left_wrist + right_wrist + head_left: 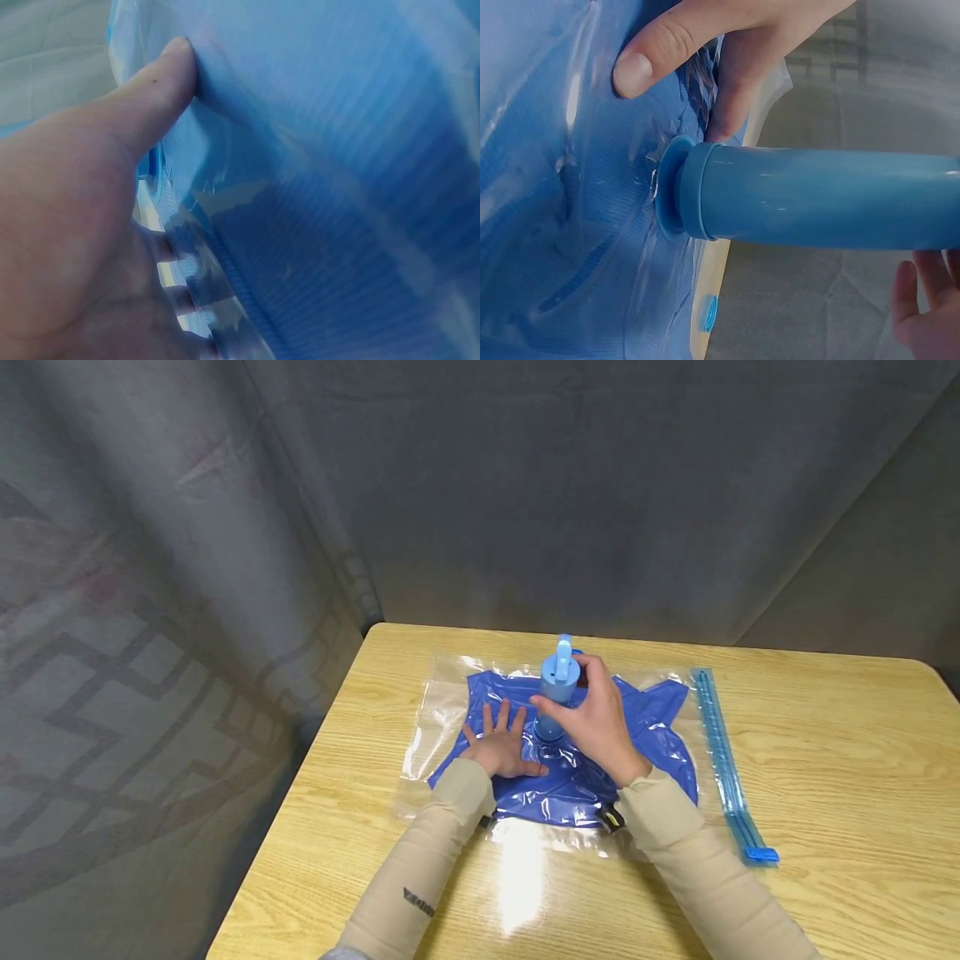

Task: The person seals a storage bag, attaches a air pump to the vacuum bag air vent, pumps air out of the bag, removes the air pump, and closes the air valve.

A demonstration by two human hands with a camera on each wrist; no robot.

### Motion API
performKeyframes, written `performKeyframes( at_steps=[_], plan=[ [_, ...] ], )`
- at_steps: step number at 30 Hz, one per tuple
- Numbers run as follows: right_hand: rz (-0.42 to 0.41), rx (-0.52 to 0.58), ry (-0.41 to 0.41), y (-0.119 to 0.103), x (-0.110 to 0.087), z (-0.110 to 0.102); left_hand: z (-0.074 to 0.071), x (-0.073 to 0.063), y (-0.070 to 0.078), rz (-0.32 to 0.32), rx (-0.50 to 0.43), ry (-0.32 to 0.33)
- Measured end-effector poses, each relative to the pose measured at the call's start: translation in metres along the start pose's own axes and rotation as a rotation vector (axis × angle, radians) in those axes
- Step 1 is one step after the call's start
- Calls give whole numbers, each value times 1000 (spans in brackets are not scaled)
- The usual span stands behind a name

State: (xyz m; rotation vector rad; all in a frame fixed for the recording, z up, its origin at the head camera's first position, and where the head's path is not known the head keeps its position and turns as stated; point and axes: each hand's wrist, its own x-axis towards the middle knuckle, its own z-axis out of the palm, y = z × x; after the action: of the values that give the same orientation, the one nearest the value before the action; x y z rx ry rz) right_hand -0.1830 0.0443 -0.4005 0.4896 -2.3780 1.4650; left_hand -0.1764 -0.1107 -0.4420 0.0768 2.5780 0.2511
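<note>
A clear plastic vacuum bag (444, 710) lies flat with blue fabric (652, 727) inside it. On its valve stands a light-blue hand pump (557, 693), its round base (676, 187) right at the film in the right wrist view. My right hand (596, 718) grips the pump's body from the right, thumb in front and fingers partly hidden behind it. Just left of the pump, my left hand (501, 750) presses on the bag, palm down with fingers spread. Its thumb (169, 75) lies along the wrinkled film in the left wrist view.
Along the bag's right edge runs a blue zip seal (722, 752), with a blue slider (762, 855) at its near end. A small round blue piece (709, 313) lies on the wooden table (840, 760) beyond the bag. A grey curtain (540, 510) hangs behind.
</note>
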Motion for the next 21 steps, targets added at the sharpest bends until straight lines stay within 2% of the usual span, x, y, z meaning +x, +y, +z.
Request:
performKeyframes(
  at_steps=[11, 16, 21],
  plan=[
    [74, 15, -87, -2, -1, 0, 0, 0, 0, 4, -12, 3],
    [88, -35, -73, 1, -2, 2, 1, 1, 0, 2, -13, 1],
    [58, -35, -61, 3, -2, 1, 1, 0, 0, -4, -13, -2]
  ],
)
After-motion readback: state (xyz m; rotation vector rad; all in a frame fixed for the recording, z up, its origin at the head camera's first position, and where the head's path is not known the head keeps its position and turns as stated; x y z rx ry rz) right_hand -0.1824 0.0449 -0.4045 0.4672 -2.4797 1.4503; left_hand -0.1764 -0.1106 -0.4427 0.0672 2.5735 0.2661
